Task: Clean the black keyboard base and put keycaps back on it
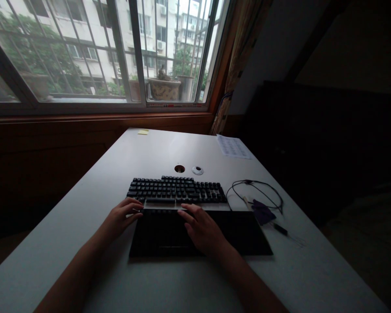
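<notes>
My left hand is at the left end of a short row of black keycaps, along the far edge of a dark keyboard base. Its thumb and forefinger close around the end of that row. At the row's right end, my right hand has its thumb and forefinger close together in a similar grip, with the palm over the base. What exactly lies between the fingertips is small and partly hidden. Just beyond, many black keycaps lie in rows on the white desk, laid out like a keyboard.
Right of the base lie a looped black cable, a dark purple cloth-like piece and a black-handled wire tool. A round desk hole, a white ring, printed paper and yellow notes are farther back. A barred window stands behind.
</notes>
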Demonstrator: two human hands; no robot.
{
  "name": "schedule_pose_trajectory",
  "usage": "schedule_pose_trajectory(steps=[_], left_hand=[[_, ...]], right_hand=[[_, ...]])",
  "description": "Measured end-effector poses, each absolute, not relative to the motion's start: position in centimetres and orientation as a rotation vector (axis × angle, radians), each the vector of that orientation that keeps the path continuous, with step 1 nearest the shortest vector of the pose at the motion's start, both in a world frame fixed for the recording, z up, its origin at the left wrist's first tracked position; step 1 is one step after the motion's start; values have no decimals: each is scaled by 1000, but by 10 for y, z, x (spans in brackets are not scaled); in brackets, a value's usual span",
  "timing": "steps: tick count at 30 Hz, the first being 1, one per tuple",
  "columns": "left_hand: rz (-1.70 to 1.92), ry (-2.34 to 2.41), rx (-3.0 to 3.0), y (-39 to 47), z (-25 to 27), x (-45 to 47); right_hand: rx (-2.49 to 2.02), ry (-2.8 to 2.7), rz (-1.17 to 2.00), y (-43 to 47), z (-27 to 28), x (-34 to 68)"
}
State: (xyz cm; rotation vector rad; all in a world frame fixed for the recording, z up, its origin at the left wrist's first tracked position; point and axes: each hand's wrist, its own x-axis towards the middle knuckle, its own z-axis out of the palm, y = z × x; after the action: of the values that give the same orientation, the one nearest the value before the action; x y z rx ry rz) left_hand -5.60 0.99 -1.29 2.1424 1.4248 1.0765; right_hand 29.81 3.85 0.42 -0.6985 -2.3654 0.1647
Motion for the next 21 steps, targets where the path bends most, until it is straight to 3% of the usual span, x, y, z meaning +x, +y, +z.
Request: schedule_pose_trajectory(steps=[21], left_hand=[[1001, 1451, 2132, 10, -12, -57]], right_hand=[[-800, -2389, 190, 40, 12, 298]])
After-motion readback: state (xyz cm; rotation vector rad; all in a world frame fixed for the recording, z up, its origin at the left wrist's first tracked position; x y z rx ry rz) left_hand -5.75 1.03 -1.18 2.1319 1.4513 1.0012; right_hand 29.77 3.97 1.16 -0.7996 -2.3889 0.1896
